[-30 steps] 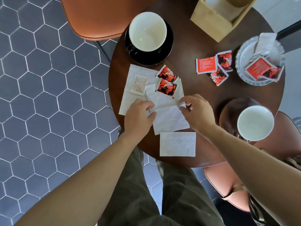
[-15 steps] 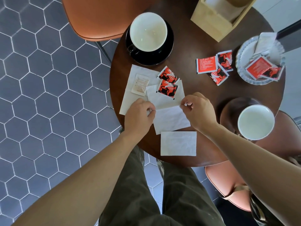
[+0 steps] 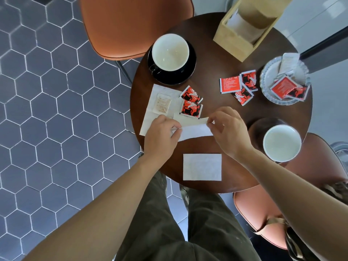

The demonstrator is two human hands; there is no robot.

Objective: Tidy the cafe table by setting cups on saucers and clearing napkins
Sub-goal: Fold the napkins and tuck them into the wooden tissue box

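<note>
A single head-worn wide-angle camera is looking almost straight down from above the standing person, facing the round dark-brown wooden counter at close range. It is also taking in the grey hexagon-tiled floor on the left.

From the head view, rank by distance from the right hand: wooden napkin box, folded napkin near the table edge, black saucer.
From the right hand:
1. Folded napkin, just below it at the near edge.
2. Black saucer, up and left.
3. Wooden napkin box, at the far side.
</note>
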